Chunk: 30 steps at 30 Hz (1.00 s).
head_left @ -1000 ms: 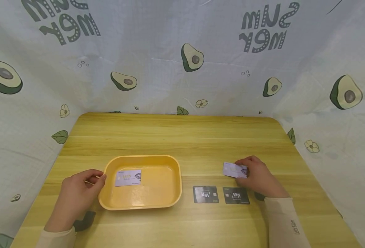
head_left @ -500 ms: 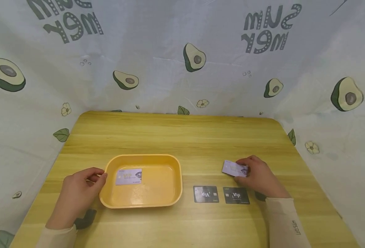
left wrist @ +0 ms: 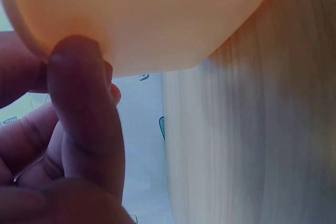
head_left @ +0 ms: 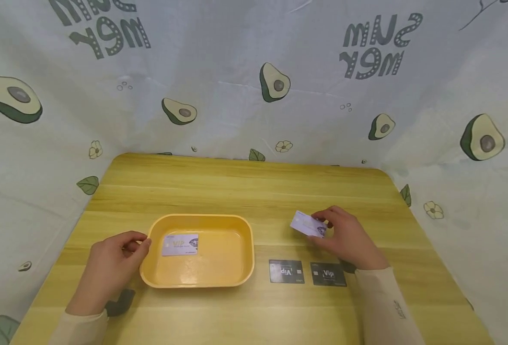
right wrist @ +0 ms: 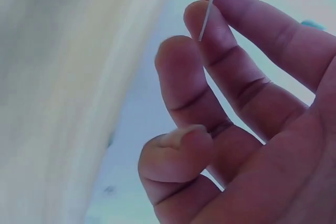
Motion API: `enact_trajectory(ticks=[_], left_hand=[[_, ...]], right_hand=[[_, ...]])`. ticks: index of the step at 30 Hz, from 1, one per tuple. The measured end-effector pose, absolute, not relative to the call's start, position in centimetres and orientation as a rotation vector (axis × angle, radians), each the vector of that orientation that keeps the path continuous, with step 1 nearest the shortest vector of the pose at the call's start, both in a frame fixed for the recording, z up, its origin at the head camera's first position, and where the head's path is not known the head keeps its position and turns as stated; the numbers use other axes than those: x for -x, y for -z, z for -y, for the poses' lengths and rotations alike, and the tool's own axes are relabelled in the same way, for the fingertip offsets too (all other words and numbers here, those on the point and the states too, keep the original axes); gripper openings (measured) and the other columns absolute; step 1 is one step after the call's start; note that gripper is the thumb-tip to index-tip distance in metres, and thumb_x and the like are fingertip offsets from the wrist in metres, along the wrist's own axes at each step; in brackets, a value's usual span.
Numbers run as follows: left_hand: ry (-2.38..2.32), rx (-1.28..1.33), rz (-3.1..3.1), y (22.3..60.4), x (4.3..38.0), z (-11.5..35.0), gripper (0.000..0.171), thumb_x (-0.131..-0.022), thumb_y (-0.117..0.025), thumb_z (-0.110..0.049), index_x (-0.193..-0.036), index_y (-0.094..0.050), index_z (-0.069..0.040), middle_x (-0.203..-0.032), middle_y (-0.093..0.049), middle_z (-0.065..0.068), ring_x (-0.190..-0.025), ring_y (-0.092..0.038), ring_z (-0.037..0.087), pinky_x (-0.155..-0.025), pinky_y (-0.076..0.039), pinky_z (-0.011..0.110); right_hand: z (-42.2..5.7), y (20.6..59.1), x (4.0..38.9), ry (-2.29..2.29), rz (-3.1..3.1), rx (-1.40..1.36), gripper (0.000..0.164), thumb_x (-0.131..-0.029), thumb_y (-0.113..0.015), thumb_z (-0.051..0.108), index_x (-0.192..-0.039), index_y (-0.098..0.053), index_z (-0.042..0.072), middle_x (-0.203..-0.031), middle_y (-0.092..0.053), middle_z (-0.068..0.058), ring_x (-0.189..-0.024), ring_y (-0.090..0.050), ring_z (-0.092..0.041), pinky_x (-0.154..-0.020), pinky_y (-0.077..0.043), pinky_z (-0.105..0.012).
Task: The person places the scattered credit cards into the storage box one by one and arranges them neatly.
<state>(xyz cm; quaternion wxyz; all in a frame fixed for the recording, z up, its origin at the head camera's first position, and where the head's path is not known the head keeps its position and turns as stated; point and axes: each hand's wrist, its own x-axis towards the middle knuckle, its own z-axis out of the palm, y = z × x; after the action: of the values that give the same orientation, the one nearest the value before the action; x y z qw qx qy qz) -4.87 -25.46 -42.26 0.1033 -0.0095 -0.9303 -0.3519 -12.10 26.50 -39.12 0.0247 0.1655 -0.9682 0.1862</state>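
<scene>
White cloth (head_left: pixel 219 52) hangs behind and along both sides, printed with halved avocados (head_left: pixel 275 82), leaves, small flowers and mirrored grey lettering (head_left: pixel 379 45). Before it stands the yellowish wood-grain counter (head_left: pixel 245 187), its far corners rounded. Left of the counter's middle sits a yellow tray (head_left: pixel 219 261), a shallow rectangle with rounded corners. Pale sleeves (head_left: pixel 385 299) reach in from the near side, the right one bearing small lettering. At the tray's left end, the left hand (head_left: pixel 111 268) has its grip pinching the rim between thumb and bent fingers. Well to the right of the tray, the right hand (head_left: pixel 344 235) pinches one end of a white card (head_left: pixel 303 223) between thumb and fingers; the right wrist view shows that card edge-on at the fingertips, clear of the counter, and from the head it looks tilted. Another white card, marked VIP (head_left: pixel 180 244), lies flat inside the tray, in its left half. Two dark cards (head_left: pixel 286 271) lie side by side on the counter, between the tray and the right sleeve, nearer the person than the held card.
</scene>
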Motion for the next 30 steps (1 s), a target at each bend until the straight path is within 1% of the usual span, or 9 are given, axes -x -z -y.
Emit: enact_trajectory(ticks=[3, 6, 10, 14, 19, 24, 30], left_hand=[[1.055, 0.020, 2.746, 42.3, 4.8, 25.5, 0.019, -0.099, -0.075, -0.030, -0.103, -0.080, -0.012, -0.078, -0.070, -0.010, -0.062, -0.059, 0.006, -0.058, -0.047, 0.027], [1.068, 0.020, 2.742, 42.4, 4.8, 25.6, 0.019, -0.099, -0.075, -0.030, -0.103, -0.080, -0.012, -0.078, -0.070, -0.010, -0.063, -0.059, 0.006, -0.059, -0.047, 0.026], [1.072, 0.029, 2.723, 42.4, 4.9, 25.6, 0.018, -0.099, -0.075, -0.028, -0.102, -0.080, -0.012, -0.077, -0.070, -0.010, -0.062, -0.059, 0.007, -0.059, -0.048, 0.026], [1.088, 0.030, 2.714, 42.4, 4.9, 25.7, 0.018, -0.099, -0.074, -0.027, -0.102, -0.079, -0.011, -0.077, -0.070, -0.009, -0.062, -0.059, 0.007, -0.058, -0.048, 0.026], [1.081, 0.035, 2.716, 42.3, 5.0, 25.8, 0.016, -0.099, -0.074, -0.027, -0.102, -0.079, -0.012, -0.076, -0.069, -0.010, -0.062, -0.058, 0.008, -0.059, -0.048, 0.027], [1.082, 0.041, 2.730, 42.2, 5.2, 26.0, 0.017, -0.099, -0.074, -0.028, -0.103, -0.079, -0.012, -0.077, -0.069, -0.009, -0.064, -0.059, 0.010, -0.059, -0.048, 0.027], [1.097, 0.037, 2.720, 42.3, 5.2, 26.1, 0.015, -0.099, -0.074, -0.027, -0.101, -0.079, -0.013, -0.076, -0.068, -0.009, -0.063, -0.059, 0.010, -0.060, -0.048, 0.027]], right_hand=[[-24.3, 38.3, 12.4, -0.589, 2.964, -0.588, 0.052, -0.080, -0.094, 0.033, -0.121, -0.074, 0.011, -0.107, -0.064, 0.003, -0.095, -0.063, -0.025, -0.081, -0.053, -0.043], [-22.1, 37.6, 12.7, -0.588, 2.919, -0.679, 0.052, -0.080, -0.094, 0.037, -0.122, -0.074, 0.013, -0.108, -0.063, 0.006, -0.096, -0.062, -0.021, -0.082, -0.053, -0.041], [-19.6, 37.3, 13.1, -0.612, 2.834, -0.791, 0.051, -0.079, -0.094, 0.040, -0.121, -0.075, 0.016, -0.108, -0.063, 0.009, -0.096, -0.058, -0.015, -0.082, -0.052, -0.039], [-17.4, 37.1, 13.4, -0.638, 2.790, -0.882, 0.051, -0.080, -0.093, 0.042, -0.120, -0.075, 0.016, -0.110, -0.063, 0.009, -0.098, -0.055, -0.014, -0.083, -0.052, -0.038], [-15.2, 36.9, 13.5, -0.653, 2.754, -0.969, 0.051, -0.080, -0.093, 0.045, -0.119, -0.075, 0.016, -0.110, -0.062, 0.010, -0.101, -0.056, -0.017, -0.085, -0.053, -0.036], [-13.2, 36.7, 13.7, -0.654, 2.745, -1.049, 0.050, -0.080, -0.093, 0.043, -0.119, -0.075, 0.017, -0.112, -0.063, 0.011, -0.100, -0.054, -0.015, -0.085, -0.052, -0.033], [-11.1, 36.7, 13.6, -0.593, 2.755, -1.138, 0.047, -0.081, -0.090, 0.044, -0.118, -0.076, 0.018, -0.114, -0.066, 0.012, -0.097, -0.049, -0.009, -0.082, -0.051, -0.029]])
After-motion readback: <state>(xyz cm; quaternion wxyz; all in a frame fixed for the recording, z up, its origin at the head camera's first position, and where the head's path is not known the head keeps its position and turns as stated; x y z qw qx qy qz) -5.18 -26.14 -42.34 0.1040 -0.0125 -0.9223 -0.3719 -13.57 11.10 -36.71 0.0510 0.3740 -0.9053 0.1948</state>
